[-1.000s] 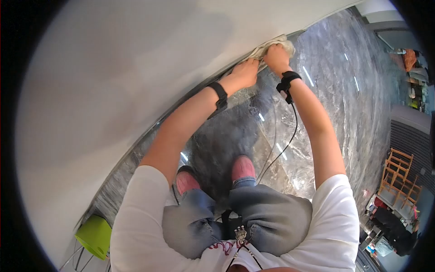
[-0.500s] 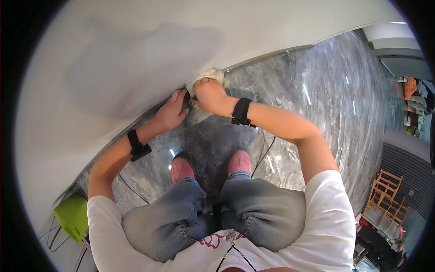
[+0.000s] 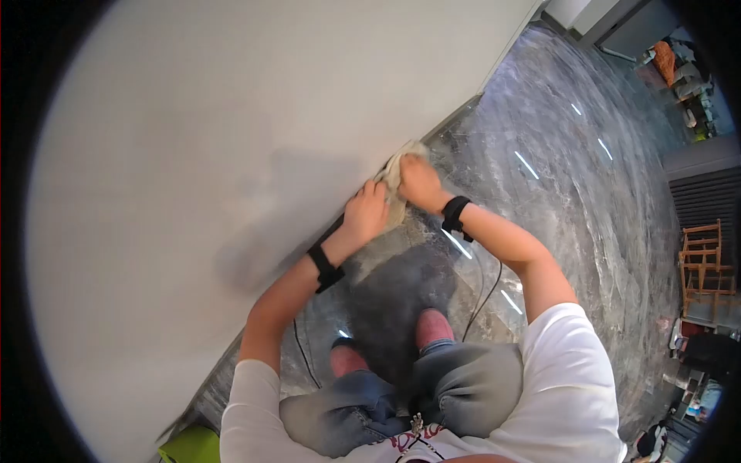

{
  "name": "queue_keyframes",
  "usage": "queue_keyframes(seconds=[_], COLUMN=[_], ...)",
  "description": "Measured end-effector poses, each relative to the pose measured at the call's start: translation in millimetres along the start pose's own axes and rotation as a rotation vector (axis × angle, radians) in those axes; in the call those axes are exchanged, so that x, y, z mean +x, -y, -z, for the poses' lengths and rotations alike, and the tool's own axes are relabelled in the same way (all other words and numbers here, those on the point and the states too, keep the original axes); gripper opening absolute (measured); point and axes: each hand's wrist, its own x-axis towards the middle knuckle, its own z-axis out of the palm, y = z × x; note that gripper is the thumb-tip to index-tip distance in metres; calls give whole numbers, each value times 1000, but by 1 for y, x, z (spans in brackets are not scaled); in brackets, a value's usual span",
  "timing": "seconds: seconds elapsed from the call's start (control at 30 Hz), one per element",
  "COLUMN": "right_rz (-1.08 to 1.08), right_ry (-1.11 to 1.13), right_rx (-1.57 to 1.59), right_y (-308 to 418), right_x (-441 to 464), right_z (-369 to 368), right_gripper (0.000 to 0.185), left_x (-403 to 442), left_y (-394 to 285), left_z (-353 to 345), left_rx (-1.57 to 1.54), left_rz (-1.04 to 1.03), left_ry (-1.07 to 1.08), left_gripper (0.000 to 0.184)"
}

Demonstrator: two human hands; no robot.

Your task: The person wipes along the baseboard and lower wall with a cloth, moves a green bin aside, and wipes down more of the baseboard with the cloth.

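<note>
A pale wall [image 3: 177,177] is filling the left, meeting the grey marbled floor [image 3: 532,224] along a dark strip [image 3: 457,116] at that floor's wall-side edge. A wooden frame [image 3: 719,239] is standing far off to the right, while a green container [image 3: 191,446] is showing at the lower left, near the wall. The person is bending forward over pink shoes [image 3: 434,328] planted on the floor. The right hand [image 3: 421,184], slightly blurred, is curling its fingers down and gripping a cream cloth [image 3: 393,174], which is lying bunched against the wall's foot, right at the floor's edge. The left hand [image 3: 366,214] is resting just beside it, fingertips at the cloth's near end; whether those fingers are gripping it, I cannot tell. For good contact, the right hand should be pressing evenly into the angle of wall and floor, keeping a thick fold under the knuckles, with the left hand steadying the loose end. A black cable [image 3: 494,285] is trailing below the right forearm, so feet and cloth want keeping clear of it.
</note>
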Motion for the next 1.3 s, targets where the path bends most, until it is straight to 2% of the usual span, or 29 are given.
queue_keyframes(seconds=[0.07,0.17,0.27,0.4,0.47,0.6,0.7,0.73,0.87,0.93,0.97,1.03,1.1,1.17,1.2,1.27,1.3], right_rz=[-109,-258,-270,-39,159,342,445,490,609,737,754,841,917,983,1056,1134,1193], right_ry=[-96,-167,-180,-198,-239,-230,-209,-247,-306,-465,-464,-650,-711,-771,-778,-821,-952], right_rx=[-29,-29,-12,-24,-31,15,53,64,128,160,173,229,287,346,353,337,377], right_y=[-27,-67,-90,-77,-62,-6,33,44,88,109,120,142,155,175,188,202,205], right_x=[14,38,44,43,36,24,16,14,14,20,23,27,32,32,28,24,32], right_z=[4,9,12,21,24,41,52,55,83,100,110,131,151,173,189,186,163], right_gripper=[23,25,23,13,8,8,9,10,9,10,10,13,16,19,20,25,26], left_x=[30,51,47,30,24,3,-20,-28,-63,-80,-88,-104,-121,-134,-139,-146,-148], left_y=[-10,-36,-56,-46,-38,-32,-22,-16,-21,-27,-32,-48,-54,-57,-61,-66,-55], left_z=[-9,-11,-16,-38,-45,-13,6,10,58,89,104,140,176,213,229,251,251], left_rx=[4,-72,-185,-322,-320,-390,-278,-219,-270,-310,-302,-314,-104,-34,-30,547,551], left_rz=[-61,-34,-7,-54,11,180,195,130,183,222,238,316,215,146,154,29,30], left_ry=[-69,-140,-51,124,70,45,-63,-149,-106,-176,-187,-284,-534,-761,-761,-968,-968], left_gripper=[43,46,47,46,45,44,40,37,35,32,32,29,25,24,24,27,27])
